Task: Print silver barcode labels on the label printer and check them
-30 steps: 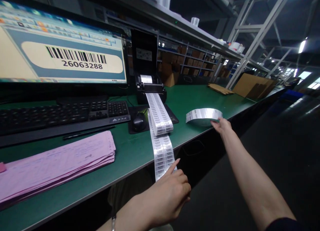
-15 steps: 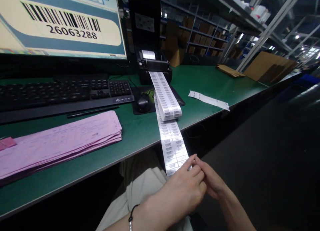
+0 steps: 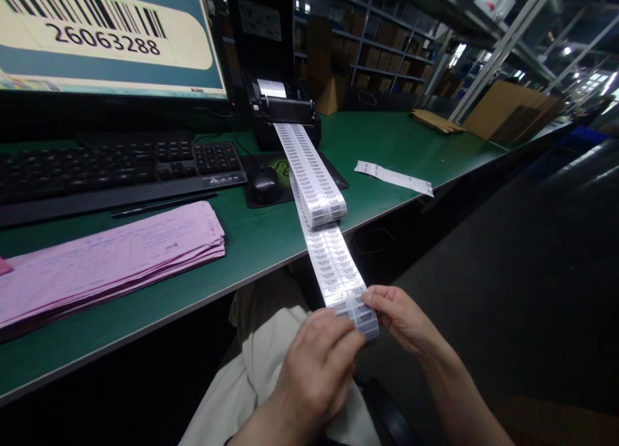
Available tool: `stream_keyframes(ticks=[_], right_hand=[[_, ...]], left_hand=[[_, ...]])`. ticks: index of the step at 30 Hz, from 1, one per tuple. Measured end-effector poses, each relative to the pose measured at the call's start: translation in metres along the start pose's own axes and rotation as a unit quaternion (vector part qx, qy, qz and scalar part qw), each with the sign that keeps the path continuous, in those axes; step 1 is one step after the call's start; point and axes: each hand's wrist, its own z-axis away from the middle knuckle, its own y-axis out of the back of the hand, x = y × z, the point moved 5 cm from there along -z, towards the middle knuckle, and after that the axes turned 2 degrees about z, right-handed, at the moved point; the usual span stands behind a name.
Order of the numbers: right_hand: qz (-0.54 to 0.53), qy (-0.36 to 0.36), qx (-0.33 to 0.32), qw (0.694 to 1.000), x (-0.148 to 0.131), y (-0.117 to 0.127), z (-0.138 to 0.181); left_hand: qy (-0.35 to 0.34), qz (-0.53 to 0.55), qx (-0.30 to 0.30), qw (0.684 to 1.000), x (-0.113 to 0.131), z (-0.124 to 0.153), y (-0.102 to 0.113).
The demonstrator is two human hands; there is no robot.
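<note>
A long strip of barcode labels (image 3: pixel 322 227) runs out of the black label printer (image 3: pixel 278 104) across the green bench and hangs over its front edge. My left hand (image 3: pixel 316 368) pinches the strip's free end from the left, fingers curled. My right hand (image 3: pixel 403 317) grips the same end from the right, thumb on top. Both hands are below the bench edge, above my lap. A short separate piece of label strip (image 3: pixel 394 177) lies flat on the bench to the right.
A monitor (image 3: pixel 106 40) shows a barcode 26063288. In front of it are a black keyboard (image 3: pixel 116 169), a mouse (image 3: pixel 264 187) on a pad, a pen and a stack of pink forms (image 3: pixel 106 259). Cardboard (image 3: pixel 507 107) and shelving stand at the far right.
My right hand let go of the short strip, which now lies flat on the bench, and came back to the hanging strip. Both hands now hold its end, pulled further out.
</note>
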Motion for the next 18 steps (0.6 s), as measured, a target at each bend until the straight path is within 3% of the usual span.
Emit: stream_keyframes(ticks=[2,4,5,7,9,14,18], right_hand=[[0.015,-0.001,0.013,1.000,0.001,0.003,0.003],[0.033,-0.004,0.021,0.999,0.003,0.004,0.004],[0.043,-0.002,0.024,0.999,0.003,0.004,0.005],[0.065,0.007,0.030,0.997,0.004,0.002,0.006],[0.088,0.016,0.034,0.995,0.003,-0.001,0.007],[0.123,0.026,0.036,0.991,0.001,-0.003,0.009],[0.140,0.021,0.003,0.990,0.001,-0.001,0.018]], left_hand=[[0.218,0.055,0.075,0.971,-0.027,0.018,0.007],[0.400,0.178,0.057,0.897,-0.047,0.035,-0.003],[0.452,0.258,0.026,0.854,-0.051,0.040,-0.012],[0.482,0.389,-0.032,0.785,-0.047,0.042,-0.027],[0.472,0.451,-0.064,0.755,-0.039,0.038,-0.034],[0.466,0.489,-0.090,0.732,-0.026,0.037,-0.043],[0.482,0.432,-0.153,0.747,-0.029,0.057,-0.051]])
